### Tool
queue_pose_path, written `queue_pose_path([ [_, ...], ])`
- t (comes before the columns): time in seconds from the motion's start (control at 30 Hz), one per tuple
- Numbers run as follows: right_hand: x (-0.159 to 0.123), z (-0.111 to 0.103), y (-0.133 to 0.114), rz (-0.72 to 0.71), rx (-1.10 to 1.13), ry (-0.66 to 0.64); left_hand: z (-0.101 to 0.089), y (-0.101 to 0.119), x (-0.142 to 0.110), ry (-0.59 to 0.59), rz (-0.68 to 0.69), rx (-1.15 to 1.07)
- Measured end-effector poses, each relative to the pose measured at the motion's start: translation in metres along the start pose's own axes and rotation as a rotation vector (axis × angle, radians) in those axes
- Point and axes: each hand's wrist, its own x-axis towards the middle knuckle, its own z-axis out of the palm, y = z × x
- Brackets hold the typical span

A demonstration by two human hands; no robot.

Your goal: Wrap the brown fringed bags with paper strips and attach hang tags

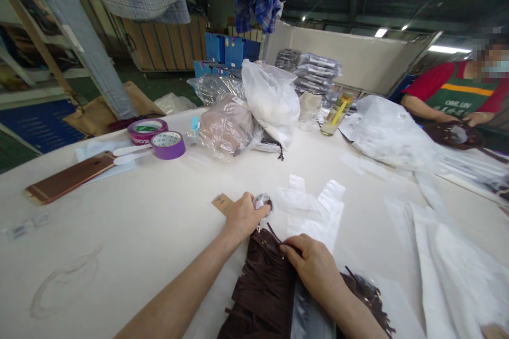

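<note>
Brown fringe [264, 280] lay on the table [159, 254]; the left hand [242, 217] gripped a wrapped bundle [262, 202] (contents unclear), while the right hand [312, 262] pinched a cord [274, 232]. Arranging seemed underway; the next move likely called for light fingers.

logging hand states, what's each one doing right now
Left hand: closed, holding a small clear-wrapped bundle.
Right hand: closed, pinching the brown fringed item near its top.

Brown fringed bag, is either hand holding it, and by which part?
The right hand pinches the bag by a thin strip near its top edge; the left hand grips a plastic-wrapped bundle just beyond.
</note>
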Motion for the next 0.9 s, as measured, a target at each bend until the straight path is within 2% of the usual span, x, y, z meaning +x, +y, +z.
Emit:
queue_pose_path([
  [0.2,0.002,0.009,-0.009,-0.269,-0.396,0.153,0.006,-0.004,-0.004,0.051,0.007,-0.047],
  [0.33,0.007,0.021,-0.007,-0.334,-0.52,0.291,0.009,-0.008,-0.006,0.086,0.042,-0.115],
  [0.43,0.008,0.025,-0.004,-0.406,-0.389,0.386,0.009,-0.011,-0.005,0.079,0.056,-0.16],
  [0.5,0.003,0.021,-0.006,-0.478,-0.201,0.38,0.009,-0.012,-0.004,0.071,0.061,-0.187],
  [0.57,-0.004,0.013,-0.009,-0.542,-0.017,0.3,0.009,-0.014,-0.002,0.061,0.065,-0.216],
  [0.67,-0.018,-0.002,-0.012,-0.661,0.141,0.098,0.009,-0.018,0.0,0.048,0.081,-0.271],
  [0.73,-0.023,-0.008,-0.009,-0.654,0.17,0.078,0.01,-0.019,0.001,0.042,0.098,-0.305],
  [0.83,-0.022,-0.006,-0.001,-0.457,0.077,0.225,0.01,-0.02,0.001,0.035,0.104,-0.325],
  [0.9,-0.017,0.0,0.001,-0.362,-0.02,0.224,0.01,-0.019,0.002,0.032,0.097,-0.324],
])
